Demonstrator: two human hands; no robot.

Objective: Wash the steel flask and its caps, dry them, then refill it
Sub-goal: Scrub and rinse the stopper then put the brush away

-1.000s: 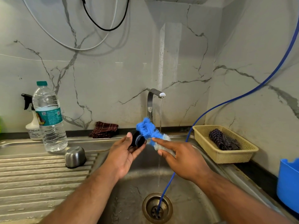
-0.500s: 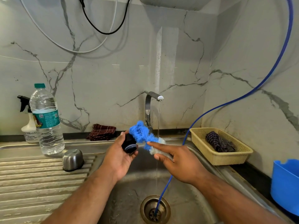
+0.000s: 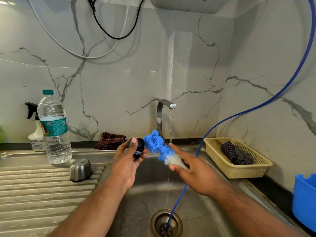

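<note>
Holding: left hand pinches the black inner cap above the sink, left of the running tap
Right hand: grips the blue brush, bristles touching the cap
Steel cap: dome up on the ribbed surface, near the sink's edge
Room: open basin beneath both hands; blue hose enters the drain
Hidden: brush handle inside the right palm; blue tub cut off at the right

Brightness: soft and even, like daylight, not dim.
Light source: maybe high up and right of the tap; it is out of view.
Shadows: wide grey patch on the wall above the tap; thin ones behind the cables.
Glare: small white shine on the steel cap, left of the tap.
Edges: straight lines bend far from the tap.
Sharpness: clear near the tap.
</note>
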